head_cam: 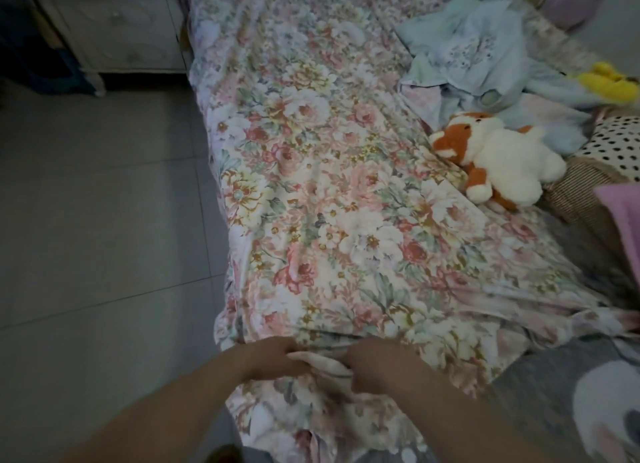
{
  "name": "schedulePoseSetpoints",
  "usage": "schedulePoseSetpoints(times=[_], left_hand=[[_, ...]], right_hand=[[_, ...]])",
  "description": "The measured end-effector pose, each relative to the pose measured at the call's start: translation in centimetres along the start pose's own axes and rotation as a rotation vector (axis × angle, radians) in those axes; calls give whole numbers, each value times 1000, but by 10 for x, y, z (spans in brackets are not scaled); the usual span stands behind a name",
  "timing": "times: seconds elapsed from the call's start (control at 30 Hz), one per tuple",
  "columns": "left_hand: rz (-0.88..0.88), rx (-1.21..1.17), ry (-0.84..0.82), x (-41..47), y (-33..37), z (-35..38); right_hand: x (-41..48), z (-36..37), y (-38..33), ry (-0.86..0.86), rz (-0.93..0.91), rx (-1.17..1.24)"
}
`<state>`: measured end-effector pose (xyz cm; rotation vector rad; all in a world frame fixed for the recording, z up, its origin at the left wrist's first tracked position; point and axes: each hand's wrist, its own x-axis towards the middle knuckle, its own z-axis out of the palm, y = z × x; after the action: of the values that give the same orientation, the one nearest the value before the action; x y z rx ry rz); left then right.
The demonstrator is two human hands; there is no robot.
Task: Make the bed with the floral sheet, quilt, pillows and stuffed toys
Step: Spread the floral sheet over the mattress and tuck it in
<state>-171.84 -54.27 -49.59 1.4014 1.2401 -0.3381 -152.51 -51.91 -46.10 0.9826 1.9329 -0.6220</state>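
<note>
Left hand (273, 358) and right hand (377, 367), side by side, each clench the near hem of the floral sheet (329, 185). It runs lengthwise straight away from the grip, and a stuffed toy (498, 158) lies on its right edge.

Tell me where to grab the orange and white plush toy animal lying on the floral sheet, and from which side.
Probably take the orange and white plush toy animal round its plump white body, coming down from the open floral sheet side. It lies flat with that body uppermost, and the black-dotted white pillow and light blue cloth crowd its other sides.
</note>
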Motion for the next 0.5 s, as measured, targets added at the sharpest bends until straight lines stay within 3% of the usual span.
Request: schedulePoseSetpoints(times=[0.13, 0.23, 0.37, 0.43, 0.5], left_hand=[[-3, 103, -236, -23, -4, 37], [-42, 142, -315, -46, 8, 73], [-113, 350, -180, -64, 10, 119], [-158, 141, -74, -67, 3, 139], [-280, -307, 8, -68, -5, 154]], right_hand=[[-27, 45, -12, -402, -85, 245], [-54, 81, -18, -498, -87, 184], [-80, 76, -19, -250, -126, 520], [-87, 65, -18, -66, -92, 738], [-89, 61, -23, 60, -8, 914]])
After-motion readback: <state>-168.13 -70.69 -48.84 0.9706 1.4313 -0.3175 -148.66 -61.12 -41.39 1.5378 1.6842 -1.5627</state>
